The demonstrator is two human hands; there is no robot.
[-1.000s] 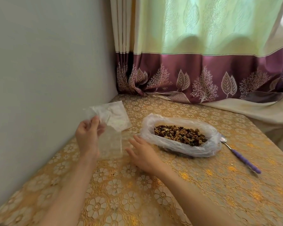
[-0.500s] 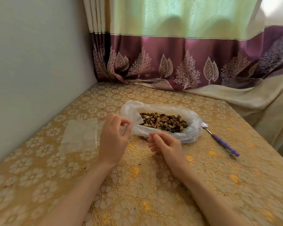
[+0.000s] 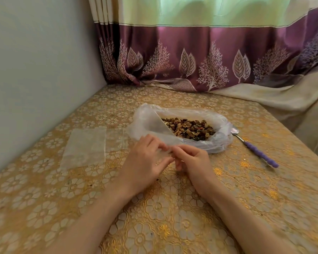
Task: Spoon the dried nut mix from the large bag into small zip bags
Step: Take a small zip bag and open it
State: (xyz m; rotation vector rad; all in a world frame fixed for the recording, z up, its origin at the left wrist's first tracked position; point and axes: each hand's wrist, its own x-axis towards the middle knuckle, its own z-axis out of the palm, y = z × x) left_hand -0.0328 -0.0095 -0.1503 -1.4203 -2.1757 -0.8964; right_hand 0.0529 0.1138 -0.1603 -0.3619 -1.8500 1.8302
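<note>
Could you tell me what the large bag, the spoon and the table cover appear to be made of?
Large bag: thin, cloudy soft plastic film; it crinkles and the nut mix shows through. Spoon: shiny bowl and neck, probably metal; the ribbed matte purple handle looks like plastic or rubber. Table cover: glossy gold floral embossing, likely vinyl, though it could be coated fabric.

Pale grey wall at left; green-and-purple leaf-print curtain behind, daylight glowing through; table under gold floral cloth
</note>
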